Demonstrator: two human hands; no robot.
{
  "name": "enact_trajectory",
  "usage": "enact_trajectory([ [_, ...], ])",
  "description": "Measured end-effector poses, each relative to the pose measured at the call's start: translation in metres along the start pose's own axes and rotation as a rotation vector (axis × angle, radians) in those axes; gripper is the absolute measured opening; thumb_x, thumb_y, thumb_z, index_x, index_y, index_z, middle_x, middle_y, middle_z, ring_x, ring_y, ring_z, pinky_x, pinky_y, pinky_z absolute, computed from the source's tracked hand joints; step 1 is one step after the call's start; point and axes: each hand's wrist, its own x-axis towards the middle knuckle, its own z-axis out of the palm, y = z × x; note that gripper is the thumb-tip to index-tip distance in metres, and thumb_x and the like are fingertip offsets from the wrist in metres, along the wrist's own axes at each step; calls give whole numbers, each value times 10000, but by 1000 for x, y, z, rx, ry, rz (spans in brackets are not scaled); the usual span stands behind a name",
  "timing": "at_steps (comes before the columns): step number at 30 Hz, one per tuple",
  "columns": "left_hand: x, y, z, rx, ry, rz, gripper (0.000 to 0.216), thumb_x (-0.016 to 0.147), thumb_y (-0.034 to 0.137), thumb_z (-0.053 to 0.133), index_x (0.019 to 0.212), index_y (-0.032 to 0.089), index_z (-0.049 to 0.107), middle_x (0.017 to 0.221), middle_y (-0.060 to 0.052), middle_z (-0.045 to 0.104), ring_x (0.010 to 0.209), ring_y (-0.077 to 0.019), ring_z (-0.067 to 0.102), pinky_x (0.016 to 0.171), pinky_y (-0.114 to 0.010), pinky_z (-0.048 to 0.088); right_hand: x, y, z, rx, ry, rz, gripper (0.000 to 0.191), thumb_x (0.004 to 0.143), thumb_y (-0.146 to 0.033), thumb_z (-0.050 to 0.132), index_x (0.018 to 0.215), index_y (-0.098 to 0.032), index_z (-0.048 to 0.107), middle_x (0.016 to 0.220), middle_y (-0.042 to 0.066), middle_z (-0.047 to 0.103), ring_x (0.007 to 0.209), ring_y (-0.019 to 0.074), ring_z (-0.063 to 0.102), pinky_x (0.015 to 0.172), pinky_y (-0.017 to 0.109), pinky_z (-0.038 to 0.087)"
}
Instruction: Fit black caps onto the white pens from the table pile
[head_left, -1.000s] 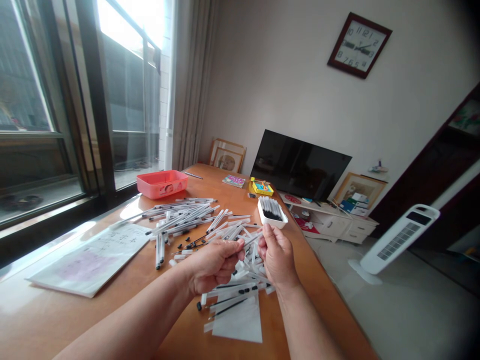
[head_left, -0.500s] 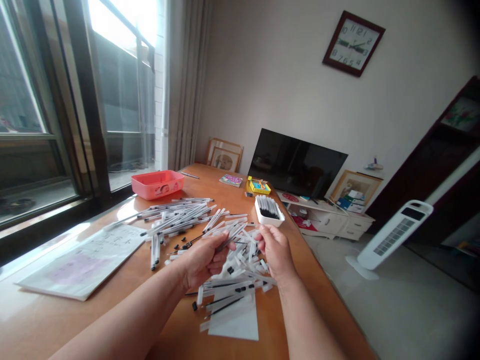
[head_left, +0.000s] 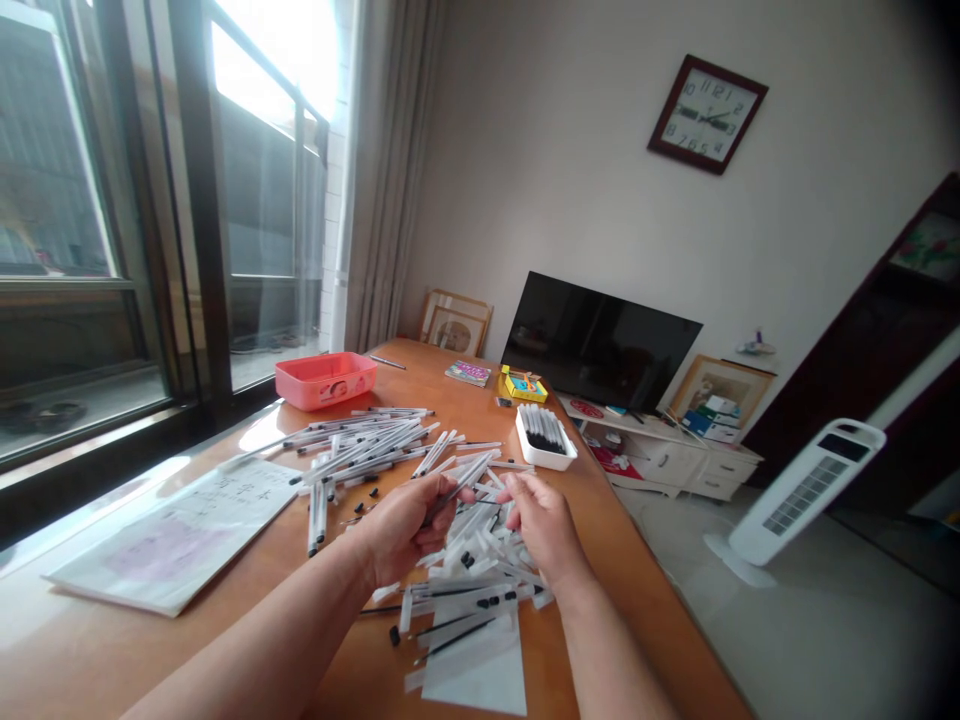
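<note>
My left hand (head_left: 412,520) is closed around a small bundle of clear pens (head_left: 471,474), which point up and away. Close beside it, my right hand (head_left: 541,525) pinches thumb to fingers at the end of a thin dark pen refill (head_left: 488,500) that spans the gap between the hands. Under both hands lies a loose heap of clear pen caps and barrels (head_left: 480,545) with small black plugs. Several dark refills and clear tubes rest near a white sheet (head_left: 491,675). Finished-looking pens (head_left: 367,445) are piled to the left.
A white tray (head_left: 551,462) of upright-leaning pens stands near the table's right edge. A red plastic basket (head_left: 322,385) is at the back left, above a notebook (head_left: 176,540). A yellow box (head_left: 525,387) and a booklet (head_left: 468,374) lie farther back.
The whole view has shifted slightly, so things sit lower in the picture. My right hand has come a little nearer my left, and a dark refill now shows between them.
</note>
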Motion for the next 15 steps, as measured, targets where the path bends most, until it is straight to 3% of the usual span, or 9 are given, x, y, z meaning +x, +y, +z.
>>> enact_trajectory([
  [5,-3,-9,9,120,-54,-33,305,890,431,581,901,137,660,489,94,327,453,-69,166,462,-244,112,-12,-15,15,266,-200,152,480,846,-625,722,935,-153,728,622,0,612,450,55,383,411,173,221],
  [10,0,-12,9,143,25,0,478,906,632,541,940,162,625,552,54,480,453,-73,276,460,-231,170,-7,-19,10,476,-47,197,439,792,-576,804,826,-152,695,588,-32,546,438,36,345,402,158,210],
  [15,4,-12,2,226,109,124,421,927,608,534,893,191,581,579,33,530,477,-88,360,477,-229,229,-1,-19,2,532,78,174,439,761,-561,836,802,-153,682,597,-27,550,443,35,349,393,152,219],
])
